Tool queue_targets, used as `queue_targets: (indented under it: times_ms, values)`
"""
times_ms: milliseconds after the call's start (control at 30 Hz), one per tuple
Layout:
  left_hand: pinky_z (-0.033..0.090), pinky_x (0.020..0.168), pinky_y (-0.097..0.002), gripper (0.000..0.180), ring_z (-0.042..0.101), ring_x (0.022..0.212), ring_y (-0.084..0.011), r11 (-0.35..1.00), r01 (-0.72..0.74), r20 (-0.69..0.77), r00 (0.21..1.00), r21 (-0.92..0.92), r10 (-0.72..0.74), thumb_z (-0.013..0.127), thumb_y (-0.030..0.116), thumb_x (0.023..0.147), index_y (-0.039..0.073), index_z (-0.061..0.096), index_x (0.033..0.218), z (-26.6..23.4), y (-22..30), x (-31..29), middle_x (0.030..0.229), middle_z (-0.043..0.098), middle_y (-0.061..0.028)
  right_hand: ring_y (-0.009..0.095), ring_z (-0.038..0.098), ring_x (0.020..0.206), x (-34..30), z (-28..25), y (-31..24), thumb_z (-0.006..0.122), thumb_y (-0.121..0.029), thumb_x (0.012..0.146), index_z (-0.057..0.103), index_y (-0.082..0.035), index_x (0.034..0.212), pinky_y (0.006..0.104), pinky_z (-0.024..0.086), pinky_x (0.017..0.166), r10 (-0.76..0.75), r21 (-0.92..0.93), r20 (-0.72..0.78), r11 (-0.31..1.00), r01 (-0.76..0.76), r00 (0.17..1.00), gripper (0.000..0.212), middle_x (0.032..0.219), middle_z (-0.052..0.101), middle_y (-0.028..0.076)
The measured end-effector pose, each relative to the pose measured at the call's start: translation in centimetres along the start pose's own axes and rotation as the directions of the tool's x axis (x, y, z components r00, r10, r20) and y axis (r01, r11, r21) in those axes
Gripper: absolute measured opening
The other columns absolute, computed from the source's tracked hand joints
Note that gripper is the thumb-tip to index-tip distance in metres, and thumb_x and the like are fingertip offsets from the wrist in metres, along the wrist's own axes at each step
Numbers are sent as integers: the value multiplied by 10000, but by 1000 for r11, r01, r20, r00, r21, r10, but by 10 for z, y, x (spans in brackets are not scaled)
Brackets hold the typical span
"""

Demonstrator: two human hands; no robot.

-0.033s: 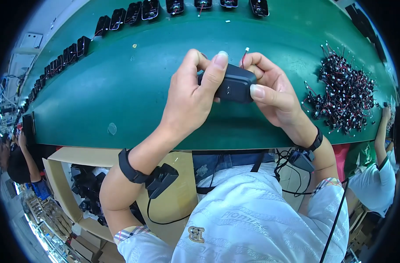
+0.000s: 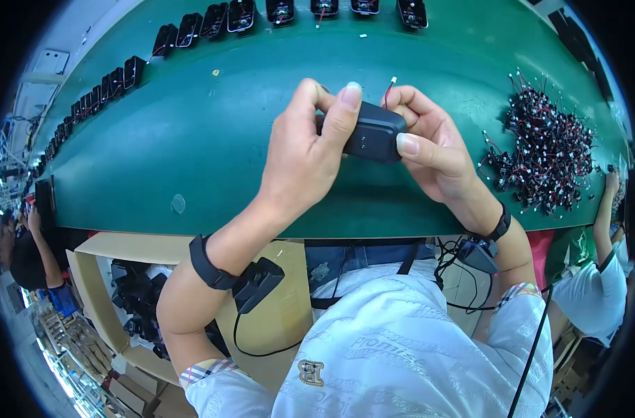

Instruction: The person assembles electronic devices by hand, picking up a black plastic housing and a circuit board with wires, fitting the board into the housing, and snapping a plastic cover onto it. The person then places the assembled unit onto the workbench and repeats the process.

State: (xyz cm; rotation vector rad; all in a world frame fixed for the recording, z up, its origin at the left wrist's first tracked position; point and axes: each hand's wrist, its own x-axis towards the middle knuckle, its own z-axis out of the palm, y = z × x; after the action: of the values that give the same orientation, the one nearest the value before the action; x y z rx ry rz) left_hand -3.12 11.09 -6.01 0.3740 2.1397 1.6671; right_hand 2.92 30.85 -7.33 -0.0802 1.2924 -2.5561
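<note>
Above the middle of the green table I hold a black plastic housing, tilted, with two small dots on the face toward me. My left hand is closed around its left end, thumb pressed on top. My right hand grips the right end, its thumb on the near corner and its fingers curled behind. A thin red wire with a white connector sticks up beside the right fingertips. What the fingers do behind the housing is hidden.
A heap of small black parts with red-and-black wires lies on the right of the green table. Open black housings line the far and left edges. An open carton holds black parts at lower left. Other people sit at both sides.
</note>
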Motion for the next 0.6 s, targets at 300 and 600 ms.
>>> queue_targets:
  times_ms: [300, 600]
  values:
    - [507, 731, -360, 469, 602, 859, -263, 784, -564, -143, 780, 261, 609, 560, 411, 1020, -21, 491, 1191, 2, -7, 7, 1154, 521, -210, 140, 614, 1041, 0, 11, -19, 807, -146, 787, 468, -31, 1271, 297, 480, 955, -109, -187, 22, 976, 111, 994, 602, 1100, 613, 54]
    - [523, 921, -330, 240, 624, 1067, -190, 921, -204, -153, 952, 333, 266, 557, 81, 1002, -17, 572, 1220, -128, 29, -76, 1175, 624, -118, 292, 659, 975, 45, -116, -135, 772, -61, 806, 561, -43, 1173, 404, 517, 913, -268, -920, 313, -325, 221, 911, 424, 1010, 668, 89]
